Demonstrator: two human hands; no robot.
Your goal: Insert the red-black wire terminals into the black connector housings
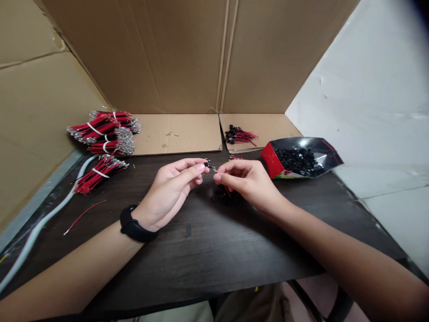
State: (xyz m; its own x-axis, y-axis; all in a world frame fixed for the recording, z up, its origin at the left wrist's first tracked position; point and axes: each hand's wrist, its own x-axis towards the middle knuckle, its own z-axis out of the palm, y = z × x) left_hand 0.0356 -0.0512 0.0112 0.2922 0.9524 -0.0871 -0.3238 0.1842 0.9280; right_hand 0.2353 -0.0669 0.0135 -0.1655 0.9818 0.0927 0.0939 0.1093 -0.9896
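Above the dark table, my left hand [182,179] pinches a small black connector housing [207,165] between thumb and forefinger. My right hand [244,179] is closed on a thin wire whose metal terminal end [213,168] points at the housing. A red stretch of wire [227,190] shows below the right fingers. Whether the terminal is inside the housing or just touching it, I cannot tell. Under the right hand lies a small heap of black housings [223,195], partly hidden. Several bundles of red and black wires [100,172] with silver terminals lie at the left, tied with white bands.
An open box [268,160] of black housings stands at the right. Wires with black housings [239,134] lie on the cardboard sheet [187,143] at the back. A single red wire [83,214] and a pale cable [50,221] lie at the left. Cardboard walls [174,53] rise behind.
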